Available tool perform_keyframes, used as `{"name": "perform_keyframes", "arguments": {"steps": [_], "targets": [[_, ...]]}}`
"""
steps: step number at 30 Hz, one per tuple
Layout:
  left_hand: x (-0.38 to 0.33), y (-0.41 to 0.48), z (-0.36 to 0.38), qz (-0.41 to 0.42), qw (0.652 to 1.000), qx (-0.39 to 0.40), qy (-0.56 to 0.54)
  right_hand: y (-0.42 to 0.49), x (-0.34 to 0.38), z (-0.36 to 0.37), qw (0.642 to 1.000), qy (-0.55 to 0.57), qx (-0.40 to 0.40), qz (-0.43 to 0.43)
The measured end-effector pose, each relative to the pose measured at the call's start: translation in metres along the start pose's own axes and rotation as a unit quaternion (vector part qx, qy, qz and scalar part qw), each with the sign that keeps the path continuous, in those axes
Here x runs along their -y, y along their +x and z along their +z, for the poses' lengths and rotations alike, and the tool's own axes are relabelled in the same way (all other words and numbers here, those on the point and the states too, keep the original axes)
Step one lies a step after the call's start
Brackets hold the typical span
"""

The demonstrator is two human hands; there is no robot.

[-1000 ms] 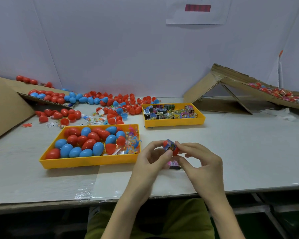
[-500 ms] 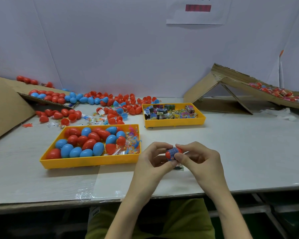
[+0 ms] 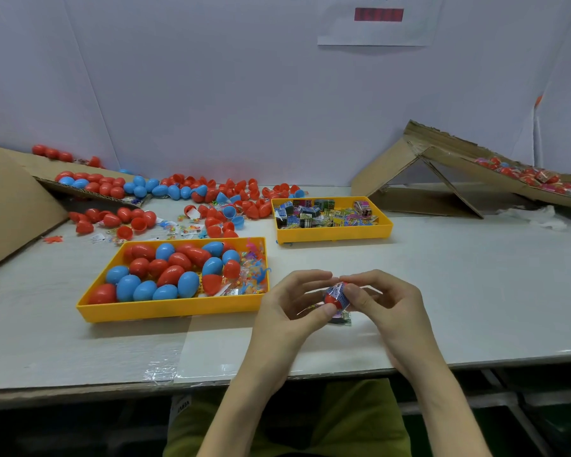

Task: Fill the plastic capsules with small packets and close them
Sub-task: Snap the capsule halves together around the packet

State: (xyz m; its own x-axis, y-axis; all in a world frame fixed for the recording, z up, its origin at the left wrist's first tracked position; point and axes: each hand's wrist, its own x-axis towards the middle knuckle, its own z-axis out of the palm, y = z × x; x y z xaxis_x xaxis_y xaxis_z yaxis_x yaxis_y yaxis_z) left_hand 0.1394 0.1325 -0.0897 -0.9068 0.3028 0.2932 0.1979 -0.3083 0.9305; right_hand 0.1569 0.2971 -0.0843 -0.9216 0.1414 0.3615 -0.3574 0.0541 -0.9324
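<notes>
Capsule in filling, not yet closed

Lower centre of frame: the left hand (image 3: 284,308) and right hand (image 3: 389,301) meet just above the table (image 3: 475,291). Between them is a red capsule piece (image 3: 331,299) with a printed packet (image 3: 341,289) lying against it. The left thumb and fingers curl round the capsule from below and steady it. The right fingertips pinch at the packet, apparently working it into the shell. Whether the packet is fully seated cannot be told, as the fingers hide the rim.

A second packet (image 3: 343,318) lies on the table directly under the hands, probably kept there for the next fill.

The capsule tray (image 3: 172,313), left of centre, holds red and blue capsules and sits just beside the left hand for short reaches. The packet tray (image 3: 333,235) stands behind the hands, at mid-frame. Loose capsules (image 3: 211,196) are heaped at the upper left. At the right edge, a cardboard ramp (image 3: 442,166) carries what look like wrapped pieces.

Judgement: the filling step is under way, and closing remains to be done
</notes>
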Motion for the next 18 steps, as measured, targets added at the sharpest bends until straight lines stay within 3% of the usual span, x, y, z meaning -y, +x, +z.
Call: {"name": "perform_keyframes", "arguments": {"steps": [18], "targets": [[0.0022,-0.0004,-0.001,0.033,0.999,-0.003,0.007,0.0002,0.0007,-0.0007,0.999,0.038,-0.012,0.024]]}}
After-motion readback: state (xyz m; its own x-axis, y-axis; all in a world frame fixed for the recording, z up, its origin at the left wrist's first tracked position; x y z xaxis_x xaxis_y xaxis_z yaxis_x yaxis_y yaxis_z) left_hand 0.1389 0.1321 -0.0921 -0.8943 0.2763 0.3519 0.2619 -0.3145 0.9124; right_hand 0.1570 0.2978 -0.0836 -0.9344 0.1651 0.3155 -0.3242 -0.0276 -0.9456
